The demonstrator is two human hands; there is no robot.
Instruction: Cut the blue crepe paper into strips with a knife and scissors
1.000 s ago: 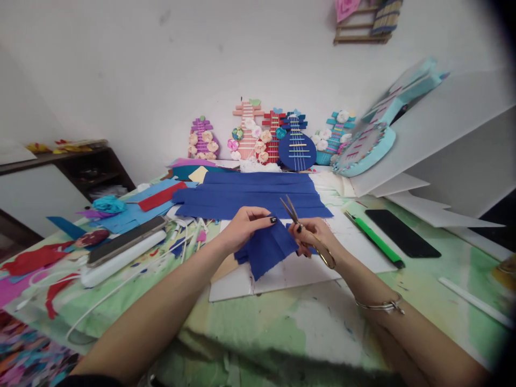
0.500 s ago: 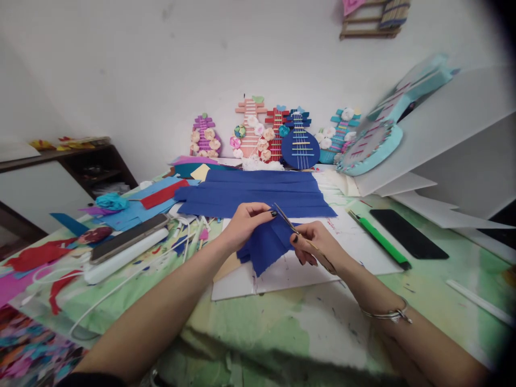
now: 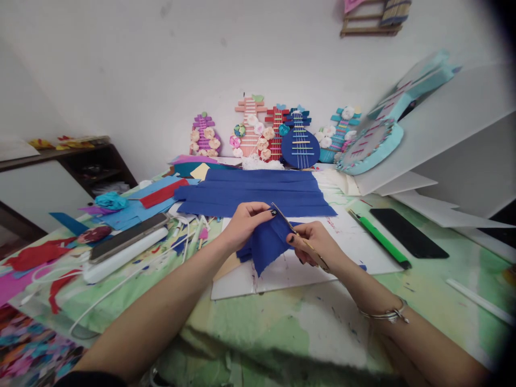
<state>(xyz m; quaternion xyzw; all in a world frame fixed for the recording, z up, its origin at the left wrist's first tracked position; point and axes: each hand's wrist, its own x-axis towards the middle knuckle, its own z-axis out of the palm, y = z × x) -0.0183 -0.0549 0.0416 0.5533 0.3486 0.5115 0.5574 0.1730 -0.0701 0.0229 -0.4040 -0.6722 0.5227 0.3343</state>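
Observation:
Between thumb and fingers, my left hand [image 3: 248, 223] pinches the top edge of a dark blue crepe paper piece [image 3: 268, 247], which hangs down over a white board [image 3: 237, 287]. My right hand [image 3: 316, 244] is closed around the handles of a pair of scissors [image 3: 287, 221]. The scissor blades point up and left, lying along the paper's right side close to my left fingertips. Behind both hands a long folded sheet of blue crepe paper [image 3: 258, 192] lies flat. My fingers cover part of the scissor handles.
A green cutter [image 3: 381, 242] and a black phone-shaped slab [image 3: 409, 232] lie to the right. On the left are a phone [image 3: 129, 236] on a white power bank-like block, cables and paper scraps. Several decorated paper lutes, one of them blue [image 3: 300, 148], stand along the wall.
My right hand and the scissors have shifted slightly left along the blue crepe paper. A small blue scrap now shows on the board beside my right wrist. My left hand stays in place.

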